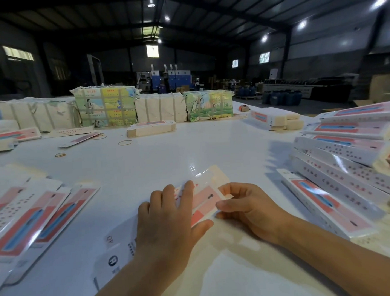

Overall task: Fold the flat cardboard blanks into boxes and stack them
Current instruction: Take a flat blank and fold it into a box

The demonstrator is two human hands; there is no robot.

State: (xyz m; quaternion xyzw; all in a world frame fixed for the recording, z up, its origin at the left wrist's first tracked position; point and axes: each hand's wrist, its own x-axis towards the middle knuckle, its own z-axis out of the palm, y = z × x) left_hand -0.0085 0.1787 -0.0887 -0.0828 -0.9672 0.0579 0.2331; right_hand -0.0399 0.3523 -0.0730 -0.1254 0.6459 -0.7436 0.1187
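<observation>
While a flat cardboard blank point(203, 197) is lying on the white surface point(167, 153), it's pressed by the spread left hand point(168, 218) & pinched at its edge by the right hand point(243, 204); folded boxes point(346, 154) are stacked right of it.

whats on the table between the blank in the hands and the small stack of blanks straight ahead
Head view: mostly bare white table. One rubber band lies just short of the small stack, left of the line from the held blank.

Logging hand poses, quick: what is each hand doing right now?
Left hand: open, fingers flat on the cardboard blank.
Right hand: pinching the blank's right edge.
</observation>
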